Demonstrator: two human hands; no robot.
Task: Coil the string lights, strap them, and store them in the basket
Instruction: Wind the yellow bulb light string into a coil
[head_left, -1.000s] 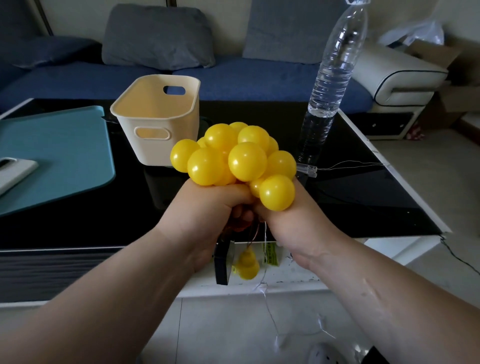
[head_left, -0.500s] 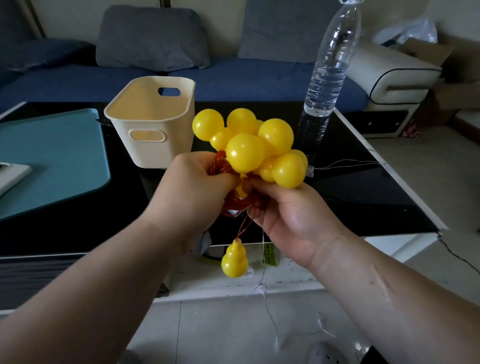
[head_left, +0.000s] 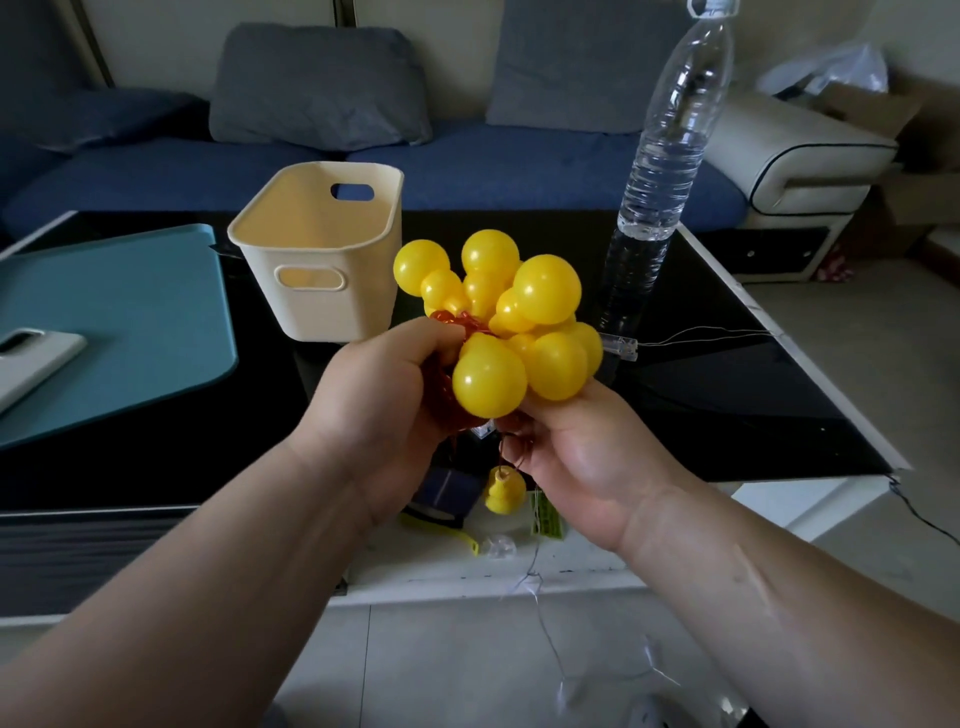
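the lights (head_left: 511, 322) are a tight bunch of glossy yellow gourd-shaped bulbs, held in the air over the near edge of the desk (head_left: 727, 395) between both hands. the left grip (head_left: 384, 410) is curled round the bunch's left side, fingers closed on a tangle of thin orange wire (head_left: 457, 325). the right grip (head_left: 576, 452) holds it from below, fingertips mostly hidden under the bulbs. one bulb (head_left: 504, 488) hangs loose beneath on its wire, and a fine clear lead (head_left: 621, 347) trails right across the black glass. the basket (head_left: 317, 306), smooth cream plastic with rounded corners and slot handles, stands upright ahead and to the left, mouth up, just beyond the bunch and nearer the left grip. coiling looks nearly done. the loose bulb and lead probably need gathering and strapping before the short reach forward-left.
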